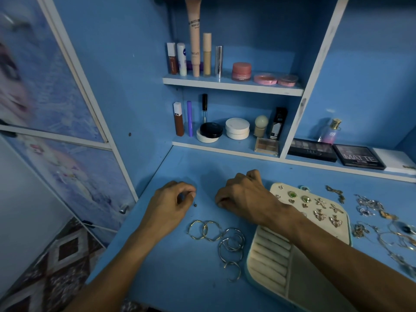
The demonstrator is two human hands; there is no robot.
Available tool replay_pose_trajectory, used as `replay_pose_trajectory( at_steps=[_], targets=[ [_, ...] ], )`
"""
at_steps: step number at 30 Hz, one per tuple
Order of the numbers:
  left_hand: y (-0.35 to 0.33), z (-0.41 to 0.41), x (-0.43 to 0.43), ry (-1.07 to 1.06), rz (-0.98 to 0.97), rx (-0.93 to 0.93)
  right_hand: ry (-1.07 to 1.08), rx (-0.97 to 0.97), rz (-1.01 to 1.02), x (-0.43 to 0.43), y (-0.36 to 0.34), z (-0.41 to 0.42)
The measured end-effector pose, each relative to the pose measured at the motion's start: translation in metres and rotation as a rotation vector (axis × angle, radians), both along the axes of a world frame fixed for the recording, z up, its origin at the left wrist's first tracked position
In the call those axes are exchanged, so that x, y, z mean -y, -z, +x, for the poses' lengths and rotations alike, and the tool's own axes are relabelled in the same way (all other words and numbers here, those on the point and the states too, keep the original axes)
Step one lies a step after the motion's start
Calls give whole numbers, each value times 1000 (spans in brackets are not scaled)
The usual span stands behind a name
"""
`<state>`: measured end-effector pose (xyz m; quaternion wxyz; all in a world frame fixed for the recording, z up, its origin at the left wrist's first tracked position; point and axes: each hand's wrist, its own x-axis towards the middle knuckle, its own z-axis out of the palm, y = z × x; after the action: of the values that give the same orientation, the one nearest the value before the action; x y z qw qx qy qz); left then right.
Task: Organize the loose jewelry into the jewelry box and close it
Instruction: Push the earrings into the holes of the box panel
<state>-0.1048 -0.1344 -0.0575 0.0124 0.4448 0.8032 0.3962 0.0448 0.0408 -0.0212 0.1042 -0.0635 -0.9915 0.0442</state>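
Toward 4 o'clock on the blue bench [171, 266], box: the open cream-lined jewelry box [270, 255] lies flat, and its padded panel already carries pinned stud earrings [319, 202], so it is ready to take more.
Left hand: the left hand [171, 203] closes thumb and forefinger in a fine pinch on what looks like a small dark stud earring [195, 205]. This grip suits so tiny a piece.
Right hand: the right hand [243, 194] is curled, fingertips on the bench just left of the box. I cannot tell whether it holds anything.
Hoops: the thin gold hoop earrings [203, 230] and silver hoop earrings [231, 246] lie grouped at 6 o'clock of the hands, seemingly sorted by kind.
Tangle: at 3 o'clock of the box, a heap of loose chains and pendants [382, 221] is still unsorted.
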Motion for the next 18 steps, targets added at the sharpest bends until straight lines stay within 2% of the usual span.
replay_pose_trajectory(
  at_steps=[2,4,6,9,18],
  targets=[
    [1,0,-1,-3,3,-11,5,20,-48,-2,-3,-1],
    [3,0,-2,-8,20,-3,59,32,-190,-9,-9,-3],
    [4,0,-3,-21,51,19,138,-35,-326,-23,-14,-7],
    [5,0,-3,-51,84,43,267,-88,-413,-47,-18,-14],
    [9,0,-5,-76,60,27,281,55,-226,-48,-16,-38]
  ],
)
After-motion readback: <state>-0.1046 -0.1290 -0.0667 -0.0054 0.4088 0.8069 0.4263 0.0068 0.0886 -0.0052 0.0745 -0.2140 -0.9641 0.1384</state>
